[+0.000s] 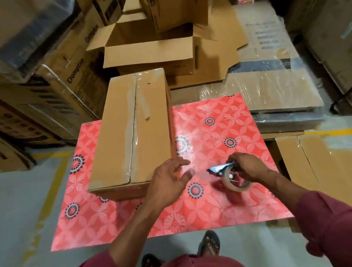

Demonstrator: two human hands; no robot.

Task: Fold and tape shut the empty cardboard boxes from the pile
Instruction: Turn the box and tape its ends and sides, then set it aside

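A closed brown cardboard box point(129, 135) is lying lengthwise on the left half of the red, flower-patterned desk point(223, 129), with a strip of clear tape point(134, 126) running down its centre seam to the near edge. The left hand point(167, 183) is hovering just beside the box's near right corner, its fingers point(180, 162) spread loosely and holding nothing; whether they are touching the cardboard I cannot tell. The right hand point(250, 166) is gripping the blue-handled tape dispenser with its roll of clear tape point(230, 176), low over the desk and apart from the box.

The seam looks sealed, so the likely risks are sitting in the finish. The tape looks wrinkled along the seam, and if nobody is pressing it flat it may be lifting and letting the flaps spring open. The frame is blurred around the dispenser, so I cannot tell whether a tail of tape is trailing from it; a loose tail could be sticking to the glossy desk cover or folding onto itself. The dispenser's cutting edge is pointing toward the open left hand, so a hurried reach across could be nicking a finger.

Behind the desk, an open brown cardboard box point(149, 49) with raised flaps is waiting on the pile of flattened cartons point(217, 52), and pulling it carelessly could be toppling the boxes leaning above it.
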